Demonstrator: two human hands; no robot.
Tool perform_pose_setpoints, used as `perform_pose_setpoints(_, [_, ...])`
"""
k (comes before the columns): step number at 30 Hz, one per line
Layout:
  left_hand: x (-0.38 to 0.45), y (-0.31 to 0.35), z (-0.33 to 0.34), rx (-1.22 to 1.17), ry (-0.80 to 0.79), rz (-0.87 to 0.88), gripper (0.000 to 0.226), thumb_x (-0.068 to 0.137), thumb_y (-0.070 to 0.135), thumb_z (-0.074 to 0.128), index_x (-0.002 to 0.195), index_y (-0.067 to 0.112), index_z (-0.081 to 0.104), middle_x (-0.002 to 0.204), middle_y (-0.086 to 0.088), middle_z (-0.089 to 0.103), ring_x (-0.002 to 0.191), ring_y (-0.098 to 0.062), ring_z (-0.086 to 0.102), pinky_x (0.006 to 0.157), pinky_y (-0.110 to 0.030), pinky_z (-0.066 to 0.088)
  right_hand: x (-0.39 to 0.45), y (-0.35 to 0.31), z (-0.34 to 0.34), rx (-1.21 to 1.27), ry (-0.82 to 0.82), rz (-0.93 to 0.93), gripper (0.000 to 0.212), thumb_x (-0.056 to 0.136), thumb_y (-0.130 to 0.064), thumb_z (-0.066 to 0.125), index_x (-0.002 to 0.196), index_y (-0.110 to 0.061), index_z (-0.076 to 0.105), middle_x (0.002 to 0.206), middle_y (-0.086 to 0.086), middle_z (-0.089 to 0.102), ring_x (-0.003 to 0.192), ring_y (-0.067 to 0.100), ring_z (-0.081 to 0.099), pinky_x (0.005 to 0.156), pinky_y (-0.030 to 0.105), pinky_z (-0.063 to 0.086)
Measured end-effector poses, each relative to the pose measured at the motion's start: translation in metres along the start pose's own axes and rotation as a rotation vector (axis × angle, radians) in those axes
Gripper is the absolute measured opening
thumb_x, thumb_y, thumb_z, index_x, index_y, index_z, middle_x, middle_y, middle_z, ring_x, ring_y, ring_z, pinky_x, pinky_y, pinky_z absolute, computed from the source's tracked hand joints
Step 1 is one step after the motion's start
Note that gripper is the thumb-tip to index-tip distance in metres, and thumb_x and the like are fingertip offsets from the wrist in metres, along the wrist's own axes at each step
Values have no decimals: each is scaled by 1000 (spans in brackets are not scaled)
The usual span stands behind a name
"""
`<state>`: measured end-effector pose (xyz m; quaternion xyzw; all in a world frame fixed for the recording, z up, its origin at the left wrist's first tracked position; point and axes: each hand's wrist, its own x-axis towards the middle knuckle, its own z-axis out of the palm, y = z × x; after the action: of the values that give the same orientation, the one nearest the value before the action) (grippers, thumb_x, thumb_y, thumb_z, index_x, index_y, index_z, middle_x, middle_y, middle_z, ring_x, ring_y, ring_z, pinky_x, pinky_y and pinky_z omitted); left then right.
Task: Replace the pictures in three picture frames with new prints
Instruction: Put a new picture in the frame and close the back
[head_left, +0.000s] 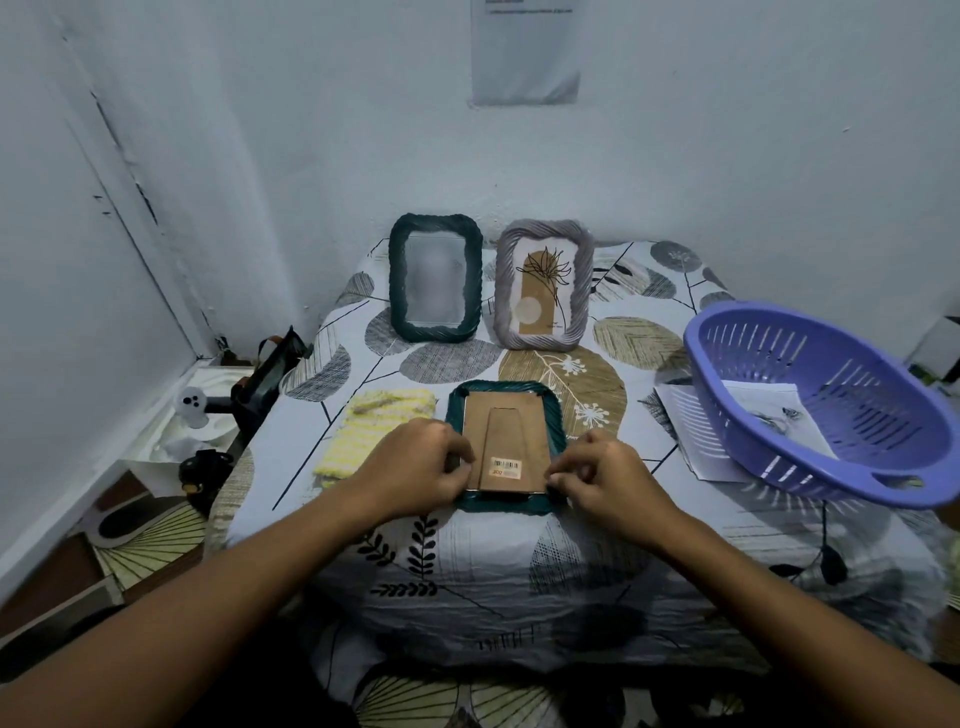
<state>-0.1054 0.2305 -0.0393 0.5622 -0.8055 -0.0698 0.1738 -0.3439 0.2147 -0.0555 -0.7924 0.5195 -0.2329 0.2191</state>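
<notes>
A dark green picture frame (506, 400) lies face down near the table's front, its brown cardboard backing (511, 434) with a barcode sticker facing up. My left hand (415, 462) rests at the frame's lower left edge, fingers curled onto the backing's side. At the lower right corner my right hand (602, 475) pinches something small at the frame's edge. Behind them two frames stand upright: a dark green frame (435, 278) with a blurred picture, and a grey frame (544, 285) showing a plant print.
A purple plastic basket (821, 400) holding a print sits tilted at the right, over loose white sheets (691, 421). A yellow knitted cloth (371, 426) lies left of the face-down frame. The leaf-patterned tablecloth (519, 545) drapes over the front edge. Clutter fills the floor at left.
</notes>
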Motion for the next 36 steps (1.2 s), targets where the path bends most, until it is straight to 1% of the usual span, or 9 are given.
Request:
perform_pose_setpoints(3, [29,27,0,-46,96,-88,13,82,29,62,77,18,68,73,4,63,72,-17,57,63,-26,39,11,1,-8,279,138,145,11,91,-7,59,88,-12,68,89,4,64,71,11,62,60,21,50])
perform_pose_setpoints(7, [70,67,16,-41,-9,-152,32,85,41,62,62,23,49,66,4,56,67,-17,55,62,-27,38,25,-1,-18,647,247,321,16,93,1,53,89,-8,65,81,12,64,62,16,61,50,22,49])
perform_pose_setpoints(14, [99,86,42,133,-154,-245,26,87,40,57,78,17,48,88,-6,61,81,-26,57,75,-42,53,29,20,-17,833,318,442,17,91,4,53,83,-6,65,73,12,61,57,18,57,46,22,45])
perform_pose_setpoints(17, [101,91,42,129,-154,-257,14,88,28,57,85,16,50,91,-5,59,81,-22,53,68,-33,44,28,28,-14,847,317,457,17,90,4,54,82,-6,65,70,14,62,55,18,57,47,24,44])
perform_pose_setpoints(23, [107,93,22,31,-91,-317,29,89,31,55,68,16,43,79,-5,54,79,-26,56,64,-32,41,35,26,-13,1071,252,513,16,91,8,49,83,0,60,58,9,48,47,15,45,40,22,39])
perform_pose_setpoints(28, [103,80,-37,-373,2,-357,28,95,27,52,76,7,57,72,-6,55,64,-21,55,62,-34,51,44,9,-6,1244,199,635,15,97,-10,50,106,-1,57,98,22,60,86,29,63,73,37,56])
perform_pose_setpoints(30, [95,71,-61,-741,20,-383,25,98,18,48,90,-2,60,80,-9,60,69,-19,62,62,-36,58,47,3,-6,1358,77,684,27,99,-25,48,115,-3,51,103,21,58,92,31,62,73,40,54])
perform_pose_setpoints(33, [80,57,-78,-1120,35,-381,23,99,15,45,82,6,57,75,-5,62,60,-9,63,46,-22,50,49,-6,-12,1577,-127,701,44,99,-43,42,116,-3,50,99,22,64,93,36,63,76,48,55])
perform_pose_setpoints(36, [66,39,-72,-1281,57,-386,16,99,14,45,91,5,55,74,-4,62,57,-8,60,44,-20,47,52,-18,-20,1693,-55,637,28,99,-29,45,105,-4,57,90,19,69,84,31,67,69,44,59])
